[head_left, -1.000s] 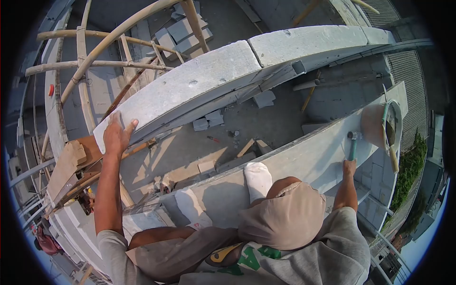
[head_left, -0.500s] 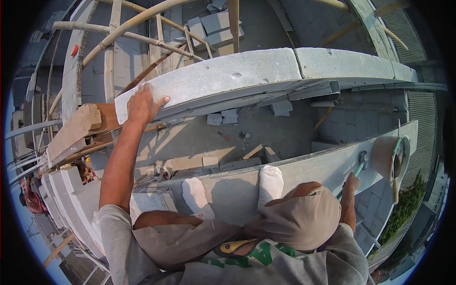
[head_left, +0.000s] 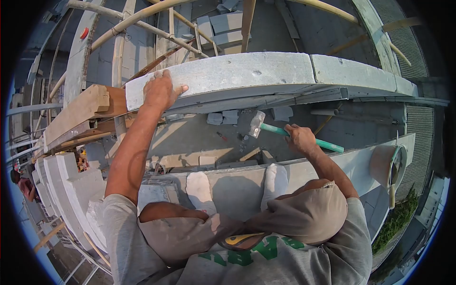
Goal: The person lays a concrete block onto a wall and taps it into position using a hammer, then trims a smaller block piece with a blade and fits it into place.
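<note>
A long, gently curved row of pale blocks [head_left: 228,71] crosses the view, with a dark joint between two of them right of the middle. Below it, and apart from it, a grey ledge [head_left: 327,167] slants up toward the right; between the two, a floor [head_left: 183,137] lies lower down, with broken pieces scattered on it. Round poles [head_left: 137,20] cross one another at the upper left. A thick wooden beam [head_left: 71,116] runs up to the left end of the row, and more pale blocks [head_left: 71,178] stand at the lower left, with another person [head_left: 23,184] beyond them at the edge of view. Farther off at the top, some blocks [head_left: 229,31] lie in a pile. A bucket [head_left: 381,164] is at the right end of the ledge. Two feet in white socks [head_left: 198,191] rest on the ledge, set apart.

The left hand [head_left: 160,91] lies over the top of the row near its left end, thumb spread from the fingers. The right hand [head_left: 301,139] is closed around the green handle of a hammer [head_left: 275,128]. The hammer is raised over the gap, its metal head pointing left, between the row and the ledge in the view. A small red object [head_left: 84,33] sits at the upper left.
</note>
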The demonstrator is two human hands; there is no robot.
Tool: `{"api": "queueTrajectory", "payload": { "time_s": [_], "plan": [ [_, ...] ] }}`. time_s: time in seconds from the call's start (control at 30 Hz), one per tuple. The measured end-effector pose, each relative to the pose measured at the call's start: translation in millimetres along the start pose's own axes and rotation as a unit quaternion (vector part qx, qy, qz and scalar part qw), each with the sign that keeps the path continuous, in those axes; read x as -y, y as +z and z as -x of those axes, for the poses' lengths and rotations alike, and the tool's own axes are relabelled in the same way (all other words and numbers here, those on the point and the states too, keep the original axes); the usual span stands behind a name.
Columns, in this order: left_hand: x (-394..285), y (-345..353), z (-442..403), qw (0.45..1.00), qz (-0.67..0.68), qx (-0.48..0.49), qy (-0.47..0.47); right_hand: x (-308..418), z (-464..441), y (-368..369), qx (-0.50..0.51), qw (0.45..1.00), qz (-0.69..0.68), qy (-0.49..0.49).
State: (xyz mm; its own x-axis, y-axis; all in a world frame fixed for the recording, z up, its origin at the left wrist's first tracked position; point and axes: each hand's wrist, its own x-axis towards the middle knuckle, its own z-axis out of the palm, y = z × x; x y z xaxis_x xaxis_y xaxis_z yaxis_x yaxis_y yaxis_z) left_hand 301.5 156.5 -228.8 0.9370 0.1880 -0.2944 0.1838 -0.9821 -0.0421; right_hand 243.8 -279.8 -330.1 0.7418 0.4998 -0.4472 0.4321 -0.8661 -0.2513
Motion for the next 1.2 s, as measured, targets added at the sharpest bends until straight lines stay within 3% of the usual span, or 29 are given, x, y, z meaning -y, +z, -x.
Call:
{"api": "queueTrajectory", "payload": {
  "time_s": [0.03, 0.2, 0.4, 0.73, 1.0, 1.13, 1.2],
  "plan": [
    [1.4, 2.7, 0.9, 1.0, -0.008, -0.019, 0.008, 7.3, -16.1, -4.5, 0.005, 0.999, 0.023, -0.036],
    [3.4, 7.0, 2.0, 0.997, -0.027, -0.063, 0.027, 26.1, -54.6, -33.5, 0.044, 0.996, 0.082, -0.014],
    [-4.6, -7.5, -1.8, 1.0, 0.0, 0.028, 0.002, 17.6, -57.9, -28.5, 0.022, 0.995, 0.096, 0.026],
    [-3.9, -2.5, 1.2, 1.0, -0.003, 0.001, -0.002, 22.3, -61.6, -33.7, -0.026, 0.997, 0.072, 0.015],
    [-2.2, 9.6, -0.9, 1.0, -0.022, -0.016, 0.006, 34.1, -40.1, -23.9, 0.043, 0.999, 0.029, 0.011],
    [-7.2, 6.3, -2.5, 1.0, 0.009, 0.012, -0.019, 59.6, -30.1, -39.3, 0.135, 0.99, 0.027, 0.017],
    [-9.7, 5.9, -4.3, 0.999, 0.01, 0.021, -0.022, 74.4, -32.1, -48.1, 0.137, 0.988, 0.063, -0.033]
  ]
}}
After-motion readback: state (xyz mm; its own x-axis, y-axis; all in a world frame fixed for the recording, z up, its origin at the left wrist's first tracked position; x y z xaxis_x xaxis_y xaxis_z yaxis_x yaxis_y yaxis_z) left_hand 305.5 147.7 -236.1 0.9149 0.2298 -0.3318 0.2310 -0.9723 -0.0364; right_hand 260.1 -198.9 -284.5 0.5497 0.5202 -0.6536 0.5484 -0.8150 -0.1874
